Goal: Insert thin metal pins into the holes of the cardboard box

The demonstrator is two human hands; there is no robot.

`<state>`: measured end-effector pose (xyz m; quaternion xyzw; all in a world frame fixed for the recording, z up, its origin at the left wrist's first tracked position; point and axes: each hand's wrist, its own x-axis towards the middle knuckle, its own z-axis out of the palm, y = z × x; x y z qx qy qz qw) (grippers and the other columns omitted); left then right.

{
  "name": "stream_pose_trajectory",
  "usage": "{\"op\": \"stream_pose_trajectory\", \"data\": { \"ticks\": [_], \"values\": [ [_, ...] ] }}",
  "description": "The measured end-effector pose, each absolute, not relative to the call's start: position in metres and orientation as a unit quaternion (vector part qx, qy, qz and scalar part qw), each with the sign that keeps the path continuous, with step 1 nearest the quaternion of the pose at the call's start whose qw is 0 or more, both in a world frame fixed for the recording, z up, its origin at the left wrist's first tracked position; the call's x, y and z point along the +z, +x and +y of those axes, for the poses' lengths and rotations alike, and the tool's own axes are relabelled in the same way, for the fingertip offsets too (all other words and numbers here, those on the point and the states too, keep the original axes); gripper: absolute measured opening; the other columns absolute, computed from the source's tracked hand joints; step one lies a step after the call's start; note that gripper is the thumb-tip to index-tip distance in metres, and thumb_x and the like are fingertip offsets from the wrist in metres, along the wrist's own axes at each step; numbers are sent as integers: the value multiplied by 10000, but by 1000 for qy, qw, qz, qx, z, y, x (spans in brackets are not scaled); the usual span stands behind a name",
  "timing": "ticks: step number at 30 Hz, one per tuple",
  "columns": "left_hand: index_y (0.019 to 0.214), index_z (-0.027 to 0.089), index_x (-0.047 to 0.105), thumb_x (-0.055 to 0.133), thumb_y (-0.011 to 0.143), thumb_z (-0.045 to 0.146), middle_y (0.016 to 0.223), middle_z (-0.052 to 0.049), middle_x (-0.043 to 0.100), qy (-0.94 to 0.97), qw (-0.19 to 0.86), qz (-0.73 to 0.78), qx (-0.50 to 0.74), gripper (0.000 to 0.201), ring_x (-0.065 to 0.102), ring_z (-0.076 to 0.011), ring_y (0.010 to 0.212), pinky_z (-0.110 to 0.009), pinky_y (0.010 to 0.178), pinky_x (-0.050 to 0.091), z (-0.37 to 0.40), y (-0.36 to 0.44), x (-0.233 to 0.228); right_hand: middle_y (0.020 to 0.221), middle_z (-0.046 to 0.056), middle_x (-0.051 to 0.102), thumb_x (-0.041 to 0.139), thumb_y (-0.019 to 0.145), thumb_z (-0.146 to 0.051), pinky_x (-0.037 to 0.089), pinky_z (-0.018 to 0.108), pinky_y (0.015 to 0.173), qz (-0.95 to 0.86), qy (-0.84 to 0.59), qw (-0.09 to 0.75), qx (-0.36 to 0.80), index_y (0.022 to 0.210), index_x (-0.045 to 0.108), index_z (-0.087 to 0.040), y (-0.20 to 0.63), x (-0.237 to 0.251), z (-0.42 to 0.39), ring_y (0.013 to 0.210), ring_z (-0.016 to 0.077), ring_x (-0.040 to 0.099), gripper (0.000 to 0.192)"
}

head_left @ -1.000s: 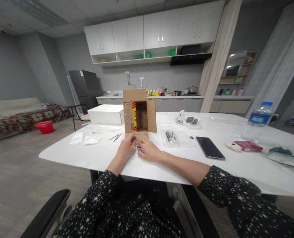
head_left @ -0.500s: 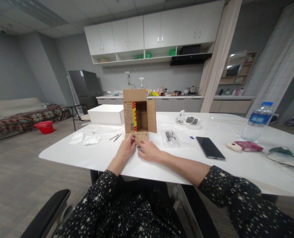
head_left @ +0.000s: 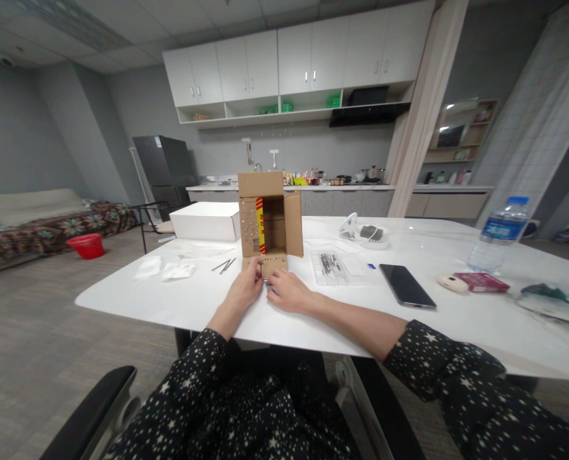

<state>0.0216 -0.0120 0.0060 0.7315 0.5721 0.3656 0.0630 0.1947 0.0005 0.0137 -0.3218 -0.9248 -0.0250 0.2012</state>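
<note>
An open cardboard box [head_left: 270, 217] stands upright on the white table [head_left: 193, 300], its front flap [head_left: 273, 262] folded down toward me and dotted with small holes. My left hand [head_left: 245, 287] and my right hand [head_left: 287, 291] rest together just in front of that flap, fingertips meeting over something small that is too hidden to make out. A clear plastic bag of small dark parts [head_left: 332, 265] lies right of the box. Two thin metal pins [head_left: 224, 264] lie to its left.
A white box [head_left: 205, 220] sits behind left, white packets [head_left: 167, 269] near the left edge. A black phone [head_left: 406, 285], a water bottle [head_left: 498, 235], a pink packet [head_left: 481, 282] and a bagged item [head_left: 368, 233] lie to the right. A chair armrest [head_left: 87, 415] is at lower left.
My hands have barely shifted; the fingertips stay pressed together in front of the box flap. Nothing else moved.
</note>
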Motion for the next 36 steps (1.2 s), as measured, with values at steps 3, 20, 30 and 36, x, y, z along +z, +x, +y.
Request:
{"op": "stream_pose_trajectory", "data": {
  "ticks": [3, 20, 30, 36],
  "values": [
    [1196, 235, 460, 486, 812, 112, 874, -33, 708, 733, 50, 575, 359, 405, 694, -216, 782, -329, 718, 520, -13, 22, 7, 1010, 120, 638, 507, 880, -264, 464, 362, 843, -925, -322, 200, -24, 1011, 664, -141, 195, 14, 0, 964, 244, 559, 239],
    [1286, 219, 482, 446, 880, 163, 961, -57, 691, 738, 38, 549, 391, 412, 670, -183, 783, -329, 756, 527, -16, 25, 11, 1010, 121, 626, 502, 891, -265, 447, 346, 828, -928, -316, 196, -22, 1055, 677, -125, 195, 12, 2, 954, 234, 555, 278],
    [1290, 215, 474, 454, 882, 173, 956, -54, 694, 740, 40, 547, 389, 411, 667, -178, 760, -327, 752, 523, -16, 25, 10, 1005, 121, 630, 505, 890, -268, 450, 350, 825, -928, -317, 195, -27, 1029, 674, -128, 195, 13, 2, 952, 237, 560, 260],
    [1265, 215, 481, 465, 871, 162, 946, -44, 692, 747, 62, 543, 379, 398, 667, -171, 763, -321, 770, 519, -15, 26, 7, 1026, 128, 633, 491, 890, -274, 459, 370, 840, -927, -316, 201, -20, 1084, 652, -124, 195, 11, 3, 969, 251, 560, 293]
  ]
}}
